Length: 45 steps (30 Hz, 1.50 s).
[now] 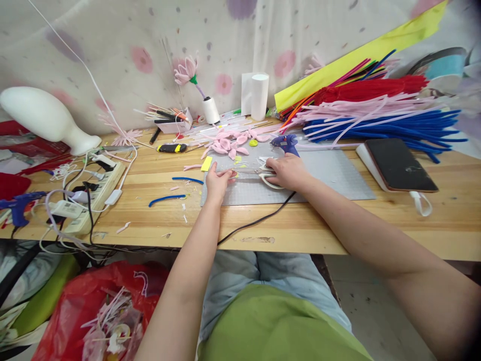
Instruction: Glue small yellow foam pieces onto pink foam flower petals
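My right hand (288,171) is wrapped round the pale handles of a pair of scissors (251,171), whose metal blades point left over the grey cutting mat (330,175). At the blade tips my left hand (218,183) is closed in a pinch; whatever small thing sits between its fingertips is too small to name. Beside that hand lies a yellow paper piece (206,163). Just beyond the right hand stands a blue glue gun (286,144). Pink fuzzy petals (225,144) are heaped along the mat's far edge.
Bundles of blue pipe cleaners (383,131) and red ones fill the back right. A phone (399,164) leans on a stand. Left are a power strip (99,195) with tangled cables, another glue gun (18,206) and a white foam head (45,115). A black cord (259,221) crosses the front.
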Available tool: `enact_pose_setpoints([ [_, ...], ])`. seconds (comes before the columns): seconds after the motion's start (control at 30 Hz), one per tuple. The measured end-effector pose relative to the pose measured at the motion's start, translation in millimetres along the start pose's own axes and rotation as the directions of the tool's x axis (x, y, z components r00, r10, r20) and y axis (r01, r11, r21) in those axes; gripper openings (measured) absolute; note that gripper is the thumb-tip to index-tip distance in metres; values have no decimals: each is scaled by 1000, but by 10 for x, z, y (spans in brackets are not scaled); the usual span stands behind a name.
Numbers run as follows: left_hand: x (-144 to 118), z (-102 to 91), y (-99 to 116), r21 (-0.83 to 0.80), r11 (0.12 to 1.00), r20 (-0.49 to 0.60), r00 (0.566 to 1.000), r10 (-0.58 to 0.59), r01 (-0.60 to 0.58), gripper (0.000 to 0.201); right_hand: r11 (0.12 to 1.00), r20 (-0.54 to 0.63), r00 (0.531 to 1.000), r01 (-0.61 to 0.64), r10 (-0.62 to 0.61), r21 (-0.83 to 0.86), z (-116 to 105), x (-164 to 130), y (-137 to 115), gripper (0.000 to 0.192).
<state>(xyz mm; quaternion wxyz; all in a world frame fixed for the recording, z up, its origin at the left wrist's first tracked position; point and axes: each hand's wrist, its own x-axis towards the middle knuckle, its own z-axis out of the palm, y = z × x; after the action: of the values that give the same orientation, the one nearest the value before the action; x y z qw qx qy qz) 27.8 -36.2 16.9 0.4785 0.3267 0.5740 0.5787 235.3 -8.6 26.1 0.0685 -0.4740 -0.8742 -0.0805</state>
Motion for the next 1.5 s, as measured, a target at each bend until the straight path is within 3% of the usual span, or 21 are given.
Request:
enact_pose_setpoints([
  [0.23, 13, -9, -22, -19, 1000, 20, 1000, 8, -8, 85, 1000, 7, 1000, -25, 25, -15, 7, 4, 2, 31],
  [0.37, 19, -10, -28, -24, 1000, 20, 1000, 14, -14, 86, 992, -100, 990, -93, 101, 87, -9, -17, 18, 35],
  [0.47, 28, -10, -39, -29, 999, 18, 1000, 24, -24, 86, 953, -207, 952, -172, 226, 250, -104, -78, 44, 38],
  [0.53, 35, -11, -48, -23, 999, 19, 999, 33, -33, 84, 899, -290, 900, -200, 326, 389, -198, -136, 86, 37],
  [0.63, 36, -9, -52, -9, 999, 10, 999, 41, -41, 83, 776, -413, 753, -202, 513, 597, -318, -217, 230, 40],
  [0.7, 32, -6, -46, -3, 999, 1, 999, 41, -41, 83, 691, -421, 645, -237, 638, 683, -355, -255, 391, 42],
  [0.77, 28, -3, -38, -3, 999, -3, 999, 38, -38, 84, 633, -347, 592, -381, 727, 675, -354, -287, 584, 42],
  [0.83, 28, -1, -35, -10, 999, -4, 999, 34, -34, 84, 611, -177, 624, -596, 761, 522, -325, -322, 770, 40],
  [0.9, 35, 0, -41, -17, 999, -6, 999, 33, -33, 84, 628, 51, 670, -718, 741, 299, -277, -357, 916, 38],
  [0.97, 48, -1, -54, -19, 999, -8, 999, 35, -35, 84, 665, 224, 683, -729, 695, 161, -219, -379, 1006, 36],
  [1.07, 65, -4, -76, -10, 999, -3, 999, 42, -42, 84, 702, 319, 690, -706, 650, 94, -151, -380, 1062, 31],
  [1.17, 71, -8, -89, 9, 998, 5, 998, 55, -55, 83, 709, 335, 683, -703, 649, 59, -149, -363, 1069, 29],
  [1.23, 73, -9, -94, 23, 998, 5, 998, 62, -62, 83, 714, 250, 709, -694, 659, 87, -179, -347, 1043, 31],
  [1.37, 74, -5, -104, 57, 996, 9, 997, 70, -71, 85, 709, 6, 807, -522, 590, 473, -175, -226, 854, 45],
  [1.43, 67, -2, -103, 83, 992, 18, 996, 90, -91, 84, 661, 14, 848, -423, 530, 620, -78, -104, 709, 51],
  [1.5, 53, -1, -96, 107, 988, 30, 994, 109, -112, 84, 634, 28, 851, -412, 524, 655, 73, 32, 581, 47],
])
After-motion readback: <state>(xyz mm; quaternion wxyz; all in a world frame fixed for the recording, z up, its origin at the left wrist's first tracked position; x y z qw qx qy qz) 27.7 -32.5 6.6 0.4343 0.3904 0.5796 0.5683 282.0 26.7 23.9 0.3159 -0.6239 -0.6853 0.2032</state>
